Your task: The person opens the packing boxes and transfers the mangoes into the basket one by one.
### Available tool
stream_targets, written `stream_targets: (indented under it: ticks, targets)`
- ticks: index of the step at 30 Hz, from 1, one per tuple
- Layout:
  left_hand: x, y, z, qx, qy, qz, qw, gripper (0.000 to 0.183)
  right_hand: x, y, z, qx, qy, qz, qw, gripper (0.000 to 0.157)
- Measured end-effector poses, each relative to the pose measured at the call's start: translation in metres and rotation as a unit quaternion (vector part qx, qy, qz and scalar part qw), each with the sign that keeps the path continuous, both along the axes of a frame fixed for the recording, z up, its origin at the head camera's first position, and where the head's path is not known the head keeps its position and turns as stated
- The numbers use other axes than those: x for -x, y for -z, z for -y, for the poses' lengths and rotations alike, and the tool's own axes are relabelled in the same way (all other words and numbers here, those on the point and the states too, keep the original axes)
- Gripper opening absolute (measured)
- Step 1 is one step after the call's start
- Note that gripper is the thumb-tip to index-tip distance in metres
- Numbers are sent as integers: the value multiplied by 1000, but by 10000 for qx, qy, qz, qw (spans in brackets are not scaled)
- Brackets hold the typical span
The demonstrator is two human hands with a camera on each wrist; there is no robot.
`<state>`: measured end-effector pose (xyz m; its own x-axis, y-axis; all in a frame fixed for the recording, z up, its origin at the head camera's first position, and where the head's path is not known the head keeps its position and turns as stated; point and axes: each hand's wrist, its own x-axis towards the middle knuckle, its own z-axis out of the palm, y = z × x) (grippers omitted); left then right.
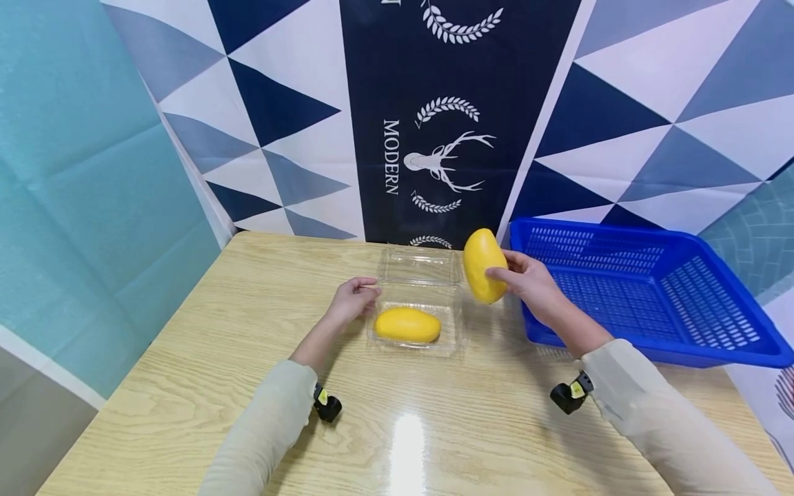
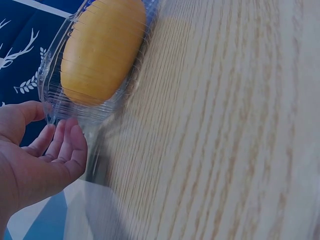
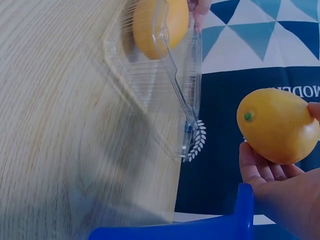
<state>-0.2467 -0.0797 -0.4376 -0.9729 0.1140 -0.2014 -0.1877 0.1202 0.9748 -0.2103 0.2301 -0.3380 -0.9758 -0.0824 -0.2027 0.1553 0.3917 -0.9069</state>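
Observation:
My right hand (image 1: pixel 535 284) grips a yellow mango (image 1: pixel 484 266) above the table, between the clear box and the blue basket. Thumb and fingers lie on opposite sides of it, and a small green stem end (image 3: pixel 247 116) shows in the right wrist view. A hinged clear plastic box (image 1: pixel 417 295) lies opened out on the table, its lid (image 1: pixel 422 266) toward the wall. Inside, along the near side, a second mango (image 1: pixel 407 325) rests lengthwise. With thumb and fingertips, my left hand (image 2: pixel 45 155) pinches the box's left edge.
A blue perforated plastic basket (image 1: pixel 626 353) stands at the right of the wooden table (image 1: pixel 205 386), close by my right forearm. A patterned cloth (image 1: pixel 298 138) covers the wall directly behind the table's back edge.

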Motion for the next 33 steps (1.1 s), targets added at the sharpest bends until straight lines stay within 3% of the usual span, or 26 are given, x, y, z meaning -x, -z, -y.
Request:
stream_targets:
  ticks: [33]
  targets:
    - [0, -1, 1, -8, 108, 148, 9998, 43, -4, -4, -19, 98, 153, -239, 9995, 72]
